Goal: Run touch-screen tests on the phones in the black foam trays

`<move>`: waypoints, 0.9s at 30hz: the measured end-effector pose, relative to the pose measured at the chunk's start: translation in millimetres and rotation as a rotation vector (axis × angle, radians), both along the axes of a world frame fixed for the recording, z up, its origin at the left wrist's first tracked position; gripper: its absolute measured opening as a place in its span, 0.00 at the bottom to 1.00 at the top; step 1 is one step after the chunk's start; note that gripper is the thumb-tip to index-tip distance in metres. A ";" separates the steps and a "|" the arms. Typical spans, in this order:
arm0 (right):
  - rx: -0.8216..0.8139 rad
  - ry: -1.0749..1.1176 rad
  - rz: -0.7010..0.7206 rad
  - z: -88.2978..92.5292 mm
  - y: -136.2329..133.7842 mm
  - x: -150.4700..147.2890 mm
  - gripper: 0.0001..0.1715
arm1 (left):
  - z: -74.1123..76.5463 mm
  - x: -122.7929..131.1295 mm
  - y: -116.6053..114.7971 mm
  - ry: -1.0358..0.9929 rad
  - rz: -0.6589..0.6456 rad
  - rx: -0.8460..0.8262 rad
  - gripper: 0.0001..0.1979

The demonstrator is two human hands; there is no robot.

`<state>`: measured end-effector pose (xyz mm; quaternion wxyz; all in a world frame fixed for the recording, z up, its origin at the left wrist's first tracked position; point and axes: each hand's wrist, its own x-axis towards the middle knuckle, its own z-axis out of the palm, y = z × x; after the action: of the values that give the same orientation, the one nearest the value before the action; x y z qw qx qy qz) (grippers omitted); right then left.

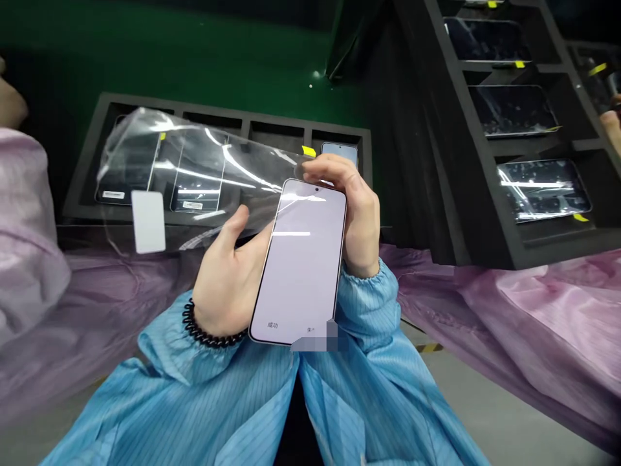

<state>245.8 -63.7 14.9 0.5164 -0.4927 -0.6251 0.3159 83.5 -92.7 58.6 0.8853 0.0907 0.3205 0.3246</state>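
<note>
A phone with a lit pale-lilac screen stands tilted in front of me. My left hand is behind its left edge, thumb stretched up and away, the other fingers hidden behind the phone. At the upper right edge, my right hand curls its bent fingers over a clear plastic film, close to a yellow tab. Leftward from there the film spreads out in a wide curve, with a white label hanging at its far end. Whether the right palm also touches the phone is unclear.
Behind the film lies a dark compartment tray with several phones, one with a lit screen. Another dark tray on the right holds phones with yellow tabs. Pink sleeves of people show on both sides. A green surface lies beyond.
</note>
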 end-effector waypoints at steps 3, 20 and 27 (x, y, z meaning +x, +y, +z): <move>0.014 -0.031 -0.011 -3.6 2.5 -3.2 0.16 | -2.2 0.1 0.9 0.045 -0.001 0.052 0.39; 0.037 0.219 -0.239 -33.2 -50.9 55.9 0.10 | -46.4 -19.6 101.3 0.385 0.266 0.548 0.27; -0.018 0.061 -0.219 -37.6 -54.2 58.7 0.13 | -69.1 -9.8 114.2 0.703 0.311 0.769 0.20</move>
<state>304.5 -117.9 -22.7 0.5621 -0.5528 -0.5486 0.2784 73.7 21.5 -10.4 0.5693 0.4624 0.4651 0.4958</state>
